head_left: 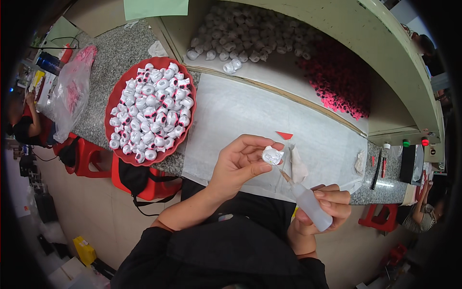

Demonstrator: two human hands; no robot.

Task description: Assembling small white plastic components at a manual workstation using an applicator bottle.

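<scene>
Between the thumb and fingers of my left hand (243, 166) is a small white cat-shaped head (272, 155). My right hand (331, 206) grips a translucent white squeeze bottle (312, 207), tilted so its thin nozzle points up and left at the white head. The tip is very near the head's lower edge; whether it touches I cannot tell. Just beyond my hands, a crumpled white tissue (299, 164) and a small red triangular piece (284, 135) lie on the white paper (226, 111) that covers the bench.
A red scalloped tray (109, 115) heaped with white-and-pink heads stands at left. Under the shelf lie piles of white heads (250, 33) and pink pieces (339, 91). A plastic bag (72, 96) is farther left. Red stools (139, 180) stand below the bench; other people sit at both sides.
</scene>
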